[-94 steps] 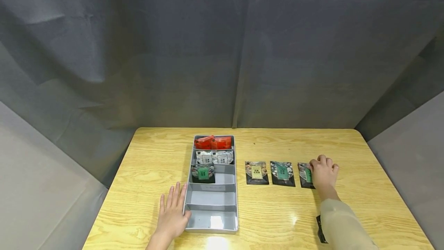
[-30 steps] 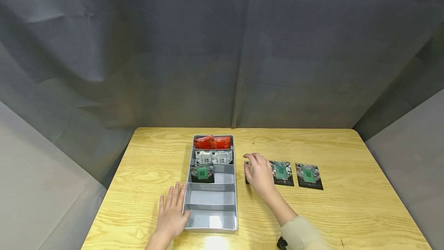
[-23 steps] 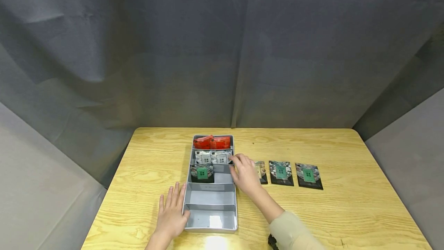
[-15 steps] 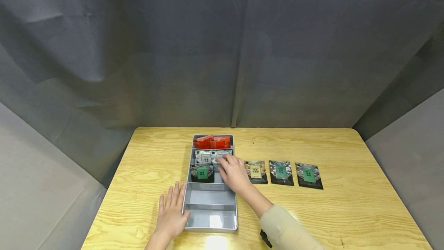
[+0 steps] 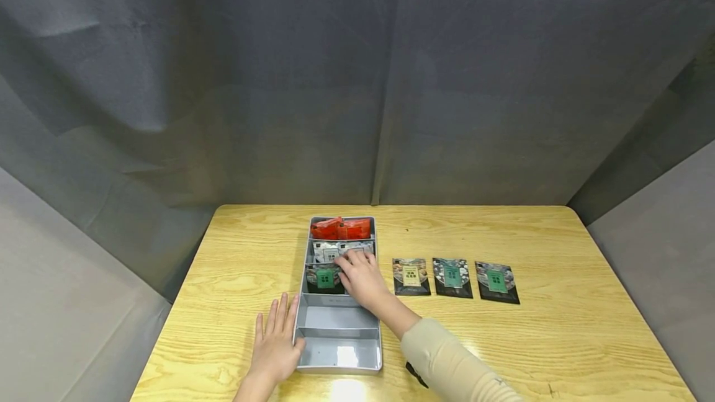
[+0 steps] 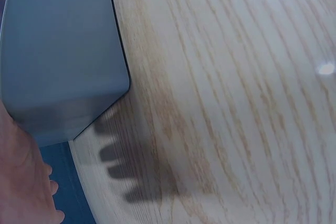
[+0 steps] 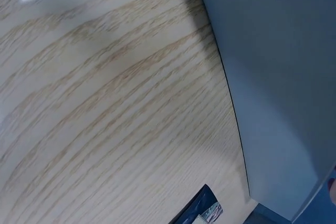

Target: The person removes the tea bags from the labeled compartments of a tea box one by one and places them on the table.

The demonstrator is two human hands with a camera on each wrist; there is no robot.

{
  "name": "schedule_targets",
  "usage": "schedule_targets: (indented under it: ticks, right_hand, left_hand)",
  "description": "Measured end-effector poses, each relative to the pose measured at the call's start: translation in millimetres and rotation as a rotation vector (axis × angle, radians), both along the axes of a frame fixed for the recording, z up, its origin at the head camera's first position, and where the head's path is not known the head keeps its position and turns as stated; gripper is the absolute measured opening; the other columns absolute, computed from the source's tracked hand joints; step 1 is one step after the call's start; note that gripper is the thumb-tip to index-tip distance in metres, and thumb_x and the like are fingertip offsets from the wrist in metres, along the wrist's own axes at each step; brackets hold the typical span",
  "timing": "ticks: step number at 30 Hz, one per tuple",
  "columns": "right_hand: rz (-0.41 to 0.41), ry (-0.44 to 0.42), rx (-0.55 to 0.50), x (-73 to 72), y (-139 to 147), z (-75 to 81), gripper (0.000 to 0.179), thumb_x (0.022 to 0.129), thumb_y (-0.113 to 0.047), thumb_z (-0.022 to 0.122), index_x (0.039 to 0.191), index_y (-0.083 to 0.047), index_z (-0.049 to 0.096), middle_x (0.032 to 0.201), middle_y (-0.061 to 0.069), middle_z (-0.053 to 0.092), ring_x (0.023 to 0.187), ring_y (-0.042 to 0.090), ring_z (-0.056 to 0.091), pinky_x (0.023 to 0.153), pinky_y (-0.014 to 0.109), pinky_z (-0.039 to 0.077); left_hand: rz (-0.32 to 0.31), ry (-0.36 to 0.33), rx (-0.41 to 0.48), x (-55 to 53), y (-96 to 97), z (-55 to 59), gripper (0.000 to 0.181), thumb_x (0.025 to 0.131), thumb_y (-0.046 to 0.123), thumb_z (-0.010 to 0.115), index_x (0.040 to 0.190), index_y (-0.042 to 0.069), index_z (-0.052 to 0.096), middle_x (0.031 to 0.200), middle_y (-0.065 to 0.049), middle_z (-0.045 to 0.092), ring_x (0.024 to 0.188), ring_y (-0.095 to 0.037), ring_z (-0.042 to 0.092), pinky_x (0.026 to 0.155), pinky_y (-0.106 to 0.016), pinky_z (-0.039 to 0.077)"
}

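My left hand (image 5: 275,347) lies with straight, spread fingers along the left side of a grey compartment tray (image 5: 382,343); the thumb is at its rim. In the left wrist view part of that hand (image 6: 23,177) shows beside the tray's wall (image 6: 63,45). My right hand (image 5: 362,279) is over the third compartment from the back, fingers loosely bent. Its fingertips are right at the upper right of a dark food packet with a green label (image 5: 325,279). In the right wrist view the tray's side (image 7: 273,77) fills the right, with fingertips barely showing.
Two red packets (image 5: 355,229) fill the back compartment, two white ones (image 5: 326,253) the second. To the tray's right lie a yellow-labelled packet (image 5: 411,276) and two green-labelled packets (image 5: 453,277) in a row on the wooden table (image 5: 558,352). A grey curtain (image 5: 480,110) hangs behind.
My right hand left the rightmost packet, which now lies uncovered and slightly turned. It moved left across the yellow-labelled packet into the tray's third compartment. My left hand stayed put.
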State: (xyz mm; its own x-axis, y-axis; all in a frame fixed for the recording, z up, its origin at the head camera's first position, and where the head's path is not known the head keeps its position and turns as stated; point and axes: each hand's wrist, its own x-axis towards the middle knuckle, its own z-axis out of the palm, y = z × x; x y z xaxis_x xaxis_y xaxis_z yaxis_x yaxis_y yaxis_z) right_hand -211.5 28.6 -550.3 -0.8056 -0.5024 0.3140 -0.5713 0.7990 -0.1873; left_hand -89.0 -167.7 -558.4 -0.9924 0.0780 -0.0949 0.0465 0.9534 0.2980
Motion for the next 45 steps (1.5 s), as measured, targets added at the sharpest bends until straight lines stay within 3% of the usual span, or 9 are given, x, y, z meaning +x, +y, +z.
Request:
schedule_targets:
  ticks: [8,18,27,32,45]
  right_hand:
    - [0.033,0.002,0.008,-0.1,-5.7,1.4,0.019,0.087,-0.029,0.061,0.104,-0.021,0.061,0.107,0.000,0.055,0.103,0.019,0.052,0.093,0.042,0.038]
    - [0.083,0.094,0.095,4.4,-13.6,1.5,0.014,0.088,-0.032,0.058,0.097,-0.024,0.066,0.110,-0.001,0.053,0.105,0.017,0.049,0.094,0.040,0.037]
    - [0.087,0.135,0.034,7.2,-10.7,5.0,0.012,0.089,-0.029,0.058,0.090,-0.021,0.067,0.089,-0.002,0.050,0.088,0.015,0.050,0.089,0.036,0.039]
    - [0.087,0.158,-0.006,7.8,-4.4,16.6,0.013,0.089,-0.028,0.058,0.091,-0.021,0.068,0.087,-0.003,0.050,0.084,0.015,0.050,0.085,0.036,0.041]
    - [0.108,0.224,-0.172,13.4,32.4,65.4,0.006,0.084,-0.020,0.065,0.086,-0.016,0.069,0.087,0.000,0.051,0.083,0.018,0.050,0.085,0.040,0.040]
  left_hand:
    - [0.002,-0.003,0.004,-1.0,-0.6,-2.6,0.075,0.085,0.029,0.050,0.148,0.013,0.013,0.152,-0.014,0.008,0.138,-0.035,0.006,0.108,-0.057,0.000]
    - [0.013,-0.024,-0.002,-0.9,-0.2,-1.9,0.075,0.085,0.030,0.050,0.148,0.015,0.012,0.153,-0.013,0.008,0.138,-0.034,0.005,0.108,-0.057,0.001]
    - [0.006,-0.032,0.011,-0.7,0.3,0.1,0.074,0.086,0.028,0.050,0.148,0.014,0.011,0.153,-0.014,0.007,0.138,-0.035,0.005,0.108,-0.058,0.000]
    - [0.004,-0.018,0.010,-0.3,-0.3,-1.0,0.074,0.085,0.028,0.050,0.148,0.014,0.011,0.152,-0.014,0.008,0.138,-0.035,0.005,0.108,-0.058,0.000]
    - [0.003,-0.017,0.001,-0.1,-1.0,-1.3,0.074,0.086,0.029,0.049,0.148,0.013,0.012,0.153,-0.014,0.006,0.138,-0.035,0.005,0.108,-0.057,0.000]
